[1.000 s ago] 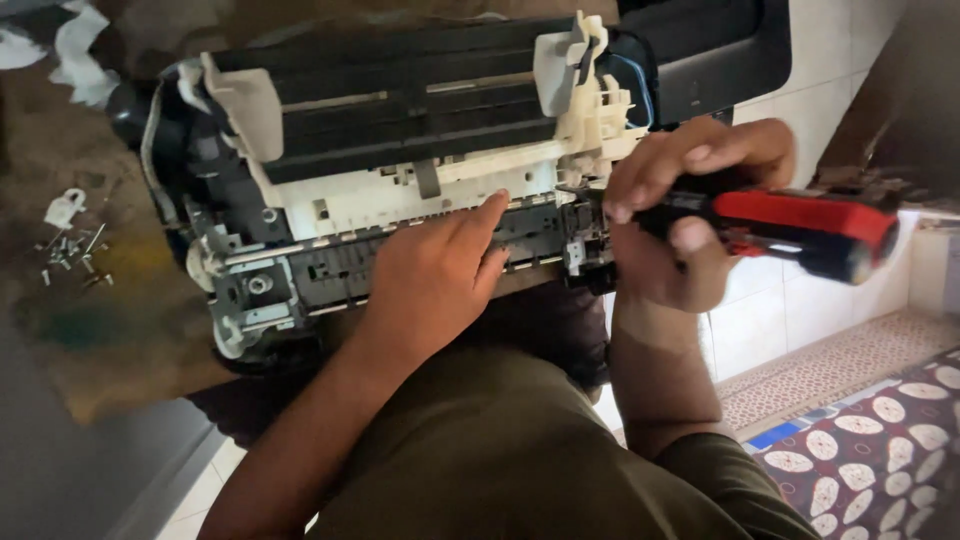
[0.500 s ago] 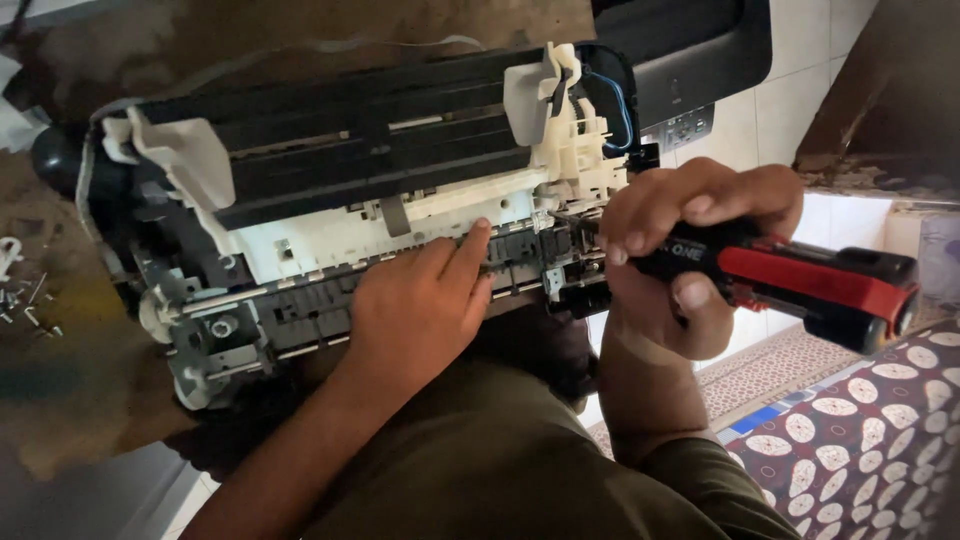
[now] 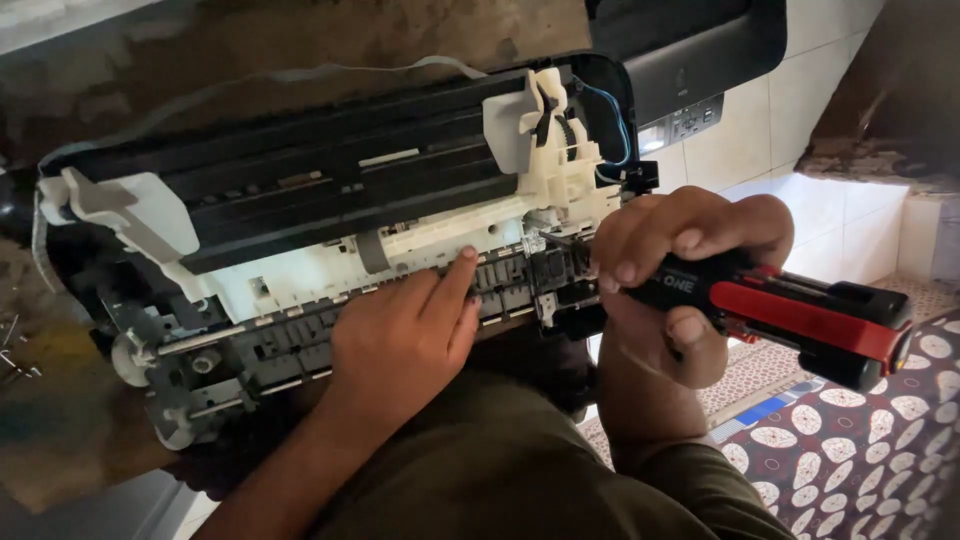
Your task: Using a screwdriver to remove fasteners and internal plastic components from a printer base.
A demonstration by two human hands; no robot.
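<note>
1. The opened printer lay across your lap and partly on the brown tabletop, with its white and black inner frame turned up to you.
2. Your left hand rested flat on the front edge of the printer, near its middle. The fingers were loose and gripped nothing, and the forefinger touched the white plastic strip just above the grey roller bar.
3. Your right hand was closed tight around the screwdriver, at the right end of the printer. The black and red handle pointed away from the printer to the right.
4. The metal tip of the screwdriver went toward the right end of the printer, but your fingers hid it, so I cannot tell which part it touched.
5. The two hands were apart, with the black roller section of the printer between them.
6. A blue wire curved at the top right corner of the printer.
7. A black cover with a small button panel stood behind the printer, at its right.
8. A patterned cloth lay below the printer's right end, under the screwdriver.
</note>
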